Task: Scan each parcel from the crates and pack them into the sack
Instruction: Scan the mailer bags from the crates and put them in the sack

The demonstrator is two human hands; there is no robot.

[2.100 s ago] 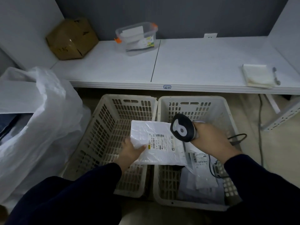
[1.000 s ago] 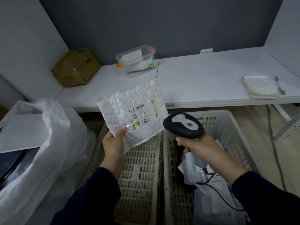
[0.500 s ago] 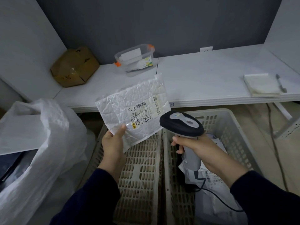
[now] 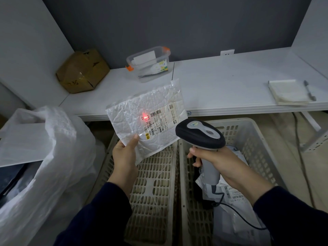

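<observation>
Above the pale slotted plastic crates (image 4: 152, 183), we pinch the crinkled white plastic parcel (image 4: 134, 114) in our left hand (image 4: 124, 155), label (image 4: 160, 121) facing the black-and-grey scanner (image 4: 200, 134) gripped in our right hand (image 4: 213, 157), so its red light (image 4: 144, 115) falls on the label.

1. The sack (image 4: 58, 132) stands open at left; a flat white panel (image 4: 23, 141) sits in its mouth.
2. The left crate (image 4: 152, 174) is open from above.
3. Parcels (image 4: 230, 192) and a cable (image 4: 237, 214) crowd the right crate (image 4: 252, 139).
</observation>
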